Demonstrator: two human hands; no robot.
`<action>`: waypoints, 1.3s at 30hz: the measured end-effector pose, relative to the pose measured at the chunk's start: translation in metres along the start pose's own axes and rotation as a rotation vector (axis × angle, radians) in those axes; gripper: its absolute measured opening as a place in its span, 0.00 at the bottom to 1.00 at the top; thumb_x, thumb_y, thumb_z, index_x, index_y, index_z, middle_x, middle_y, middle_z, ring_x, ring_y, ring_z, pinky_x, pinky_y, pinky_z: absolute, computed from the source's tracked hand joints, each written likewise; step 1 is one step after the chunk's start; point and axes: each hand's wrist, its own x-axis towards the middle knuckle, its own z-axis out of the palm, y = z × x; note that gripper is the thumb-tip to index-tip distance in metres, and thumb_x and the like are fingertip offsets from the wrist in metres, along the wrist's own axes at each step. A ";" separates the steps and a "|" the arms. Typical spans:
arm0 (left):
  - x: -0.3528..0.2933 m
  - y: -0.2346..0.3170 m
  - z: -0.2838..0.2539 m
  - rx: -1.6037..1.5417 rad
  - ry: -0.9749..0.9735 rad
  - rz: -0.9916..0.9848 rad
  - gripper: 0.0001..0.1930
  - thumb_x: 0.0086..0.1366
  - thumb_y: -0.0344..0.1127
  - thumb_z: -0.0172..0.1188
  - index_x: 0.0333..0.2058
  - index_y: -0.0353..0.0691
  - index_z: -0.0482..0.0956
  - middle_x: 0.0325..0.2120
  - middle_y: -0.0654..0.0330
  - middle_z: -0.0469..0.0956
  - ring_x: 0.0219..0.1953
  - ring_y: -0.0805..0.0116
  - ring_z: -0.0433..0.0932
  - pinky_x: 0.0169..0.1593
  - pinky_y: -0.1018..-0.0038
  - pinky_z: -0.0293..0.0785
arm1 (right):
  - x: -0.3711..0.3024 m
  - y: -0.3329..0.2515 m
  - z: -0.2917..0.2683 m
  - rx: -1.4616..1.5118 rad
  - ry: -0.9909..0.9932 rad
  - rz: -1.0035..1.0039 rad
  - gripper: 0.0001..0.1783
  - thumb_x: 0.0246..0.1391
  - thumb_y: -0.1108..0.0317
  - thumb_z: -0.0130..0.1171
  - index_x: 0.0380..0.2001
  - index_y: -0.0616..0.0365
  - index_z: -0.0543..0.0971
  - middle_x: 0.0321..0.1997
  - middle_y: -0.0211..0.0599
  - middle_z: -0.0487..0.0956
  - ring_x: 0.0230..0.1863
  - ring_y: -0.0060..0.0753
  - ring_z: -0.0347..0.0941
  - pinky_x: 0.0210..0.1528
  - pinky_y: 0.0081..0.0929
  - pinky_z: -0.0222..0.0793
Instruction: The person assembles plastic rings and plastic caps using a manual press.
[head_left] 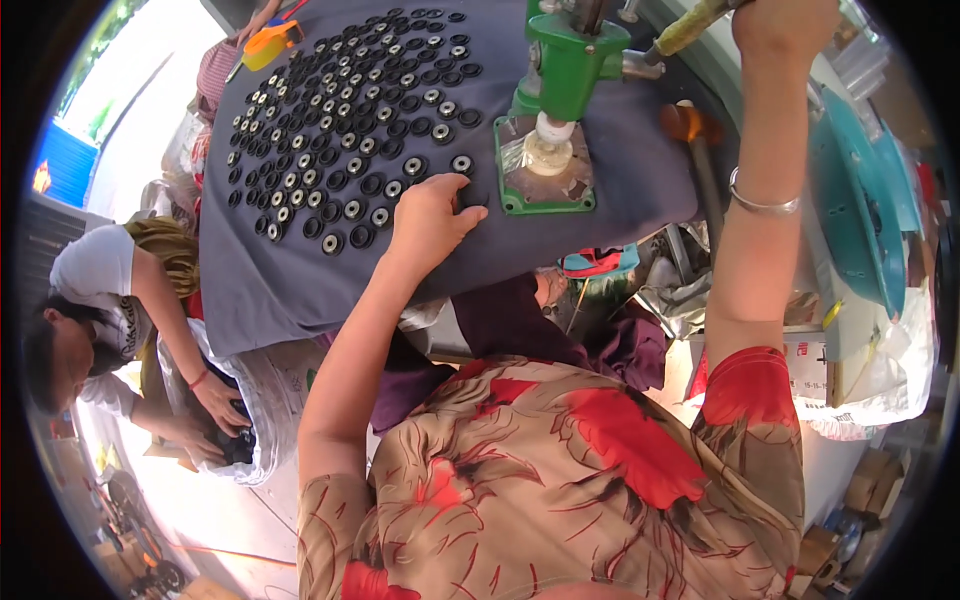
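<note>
Grey cloth, dark piece unclear at left fingers, right hand — cropped

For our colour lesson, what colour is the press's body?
The press's body is green, best seen in the head view.

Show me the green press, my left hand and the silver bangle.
Green press [572, 80]: head view, on its green upper body.
Left hand [430, 216]: head view, on its back.
Silver bangle [768, 207]: head view, on the band's near side.
</note>
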 end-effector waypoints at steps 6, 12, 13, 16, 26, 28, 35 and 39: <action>0.042 0.050 0.014 -0.073 0.106 0.172 0.19 0.46 0.40 0.69 0.37 0.38 0.80 0.26 0.53 0.78 0.30 0.54 0.78 0.34 0.63 0.72 | 0.002 0.003 -0.004 -0.008 -0.028 -0.088 0.11 0.54 0.64 0.48 0.23 0.59 0.70 0.17 0.33 0.68 0.14 0.26 0.64 0.15 0.22 0.65; 0.064 0.057 0.035 -0.041 0.055 0.094 0.16 0.47 0.38 0.70 0.36 0.44 0.83 0.16 0.61 0.74 0.19 0.68 0.72 0.28 0.71 0.69 | -0.001 0.000 -0.002 0.021 -0.046 0.009 0.11 0.55 0.64 0.48 0.23 0.59 0.70 0.17 0.33 0.67 0.13 0.26 0.64 0.16 0.23 0.65; 0.065 0.056 0.037 -0.053 0.051 0.063 0.16 0.48 0.39 0.71 0.37 0.46 0.83 0.16 0.61 0.75 0.19 0.68 0.73 0.28 0.71 0.69 | -0.003 -0.002 -0.003 0.018 -0.048 0.011 0.11 0.55 0.64 0.48 0.23 0.59 0.70 0.17 0.33 0.67 0.13 0.26 0.64 0.16 0.23 0.65; 0.068 0.055 0.040 -0.058 0.071 0.049 0.16 0.48 0.41 0.71 0.38 0.49 0.84 0.19 0.62 0.78 0.21 0.71 0.75 0.30 0.72 0.70 | -0.014 -0.004 -0.007 0.080 -0.038 -0.070 0.12 0.55 0.63 0.47 0.23 0.59 0.70 0.16 0.33 0.67 0.12 0.26 0.63 0.16 0.23 0.65; 0.066 0.047 0.024 -0.128 -0.085 -0.010 0.26 0.45 0.44 0.71 0.45 0.46 0.77 0.30 0.55 0.81 0.35 0.56 0.80 0.39 0.62 0.73 | -0.128 -0.007 -0.077 0.145 -0.365 -0.249 0.09 0.57 0.71 0.47 0.24 0.64 0.68 0.25 0.42 0.71 0.24 0.38 0.71 0.34 0.45 0.75; 0.063 0.053 0.022 -0.136 -0.098 0.001 0.27 0.45 0.44 0.71 0.45 0.46 0.77 0.30 0.55 0.81 0.35 0.56 0.80 0.40 0.63 0.73 | -0.189 0.013 -0.118 -0.317 -0.527 -0.354 0.11 0.57 0.67 0.49 0.24 0.63 0.69 0.26 0.42 0.72 0.25 0.40 0.71 0.41 0.50 0.72; 0.072 0.050 0.028 -0.117 -0.122 -0.002 0.28 0.44 0.43 0.71 0.46 0.47 0.78 0.31 0.55 0.81 0.37 0.56 0.80 0.42 0.63 0.74 | -0.169 0.000 -0.108 -0.208 -0.549 -0.327 0.10 0.56 0.69 0.48 0.24 0.63 0.70 0.24 0.42 0.72 0.28 0.38 0.72 0.46 0.51 0.69; 0.082 0.042 0.033 -0.116 -0.099 0.072 0.25 0.44 0.44 0.72 0.44 0.48 0.81 0.32 0.55 0.82 0.38 0.57 0.80 0.42 0.64 0.74 | -0.102 -0.019 -0.073 0.062 -0.353 -0.194 0.10 0.56 0.73 0.46 0.23 0.66 0.70 0.24 0.42 0.71 0.27 0.38 0.72 0.40 0.44 0.71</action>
